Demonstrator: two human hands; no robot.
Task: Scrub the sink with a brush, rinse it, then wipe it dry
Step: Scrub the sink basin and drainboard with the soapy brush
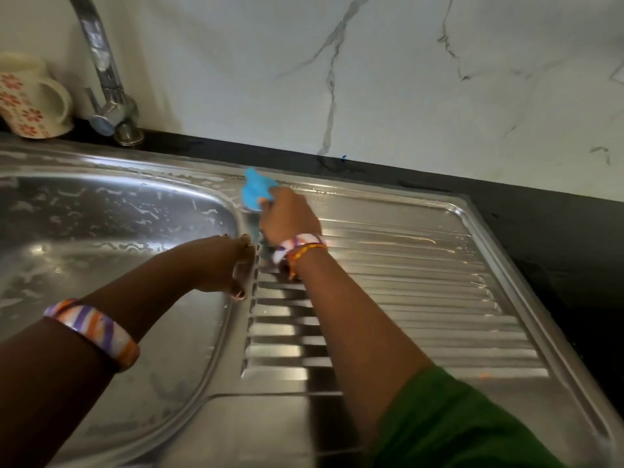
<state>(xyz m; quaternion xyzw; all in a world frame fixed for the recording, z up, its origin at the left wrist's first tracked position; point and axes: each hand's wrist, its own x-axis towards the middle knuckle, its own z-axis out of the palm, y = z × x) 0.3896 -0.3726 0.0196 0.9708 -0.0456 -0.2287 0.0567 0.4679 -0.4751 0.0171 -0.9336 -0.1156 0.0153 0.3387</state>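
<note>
Blue brush [256, 192] gripped in right hand [289, 216]; left hand [233, 265] flat on sink [135, 157] rim.

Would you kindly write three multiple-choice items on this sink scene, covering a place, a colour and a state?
1. Where does the mug stand?
A. left of the tap
B. in the basin
C. on the draining board

2. What colour is the brush in the right hand?
A. red
B. blue
C. yellow

3. How is the basin?
A. wet with streaks
B. full of water
C. holding dishes

Answers: 1 A, it sits on the counter beside the tap. 2 B, blue shows above the fingers. 3 A, streaks cover the steel.
</note>
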